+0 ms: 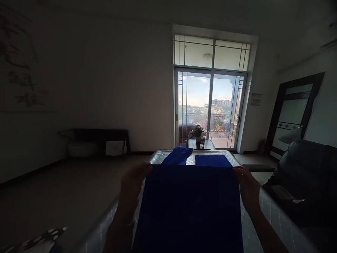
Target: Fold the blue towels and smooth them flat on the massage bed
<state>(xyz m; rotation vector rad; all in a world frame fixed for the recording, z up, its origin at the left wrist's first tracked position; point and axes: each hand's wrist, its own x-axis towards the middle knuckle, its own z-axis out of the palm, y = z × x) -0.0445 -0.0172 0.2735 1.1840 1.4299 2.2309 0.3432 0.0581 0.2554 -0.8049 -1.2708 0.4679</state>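
Observation:
A dark blue cloth [193, 207] is stretched between my hands over the table, its far edge raised and straight. My left hand [133, 184] pinches the far left corner. At the far right corner, my right hand [247, 186] has its fingers closed on the same cloth. Beyond that edge, a crumpled blue cloth [178, 155] and a flat folded blue cloth [213, 160] lie on the table. The room is dim, so the fabric's details are hard to make out.
The table wears a shiny quilted cover [276, 218]. At right stands a dark armchair [308, 172]. A small table with a potted plant [198, 131] is by the glass sliding door [223, 105]. A low dark bench [97, 135] lines the left wall.

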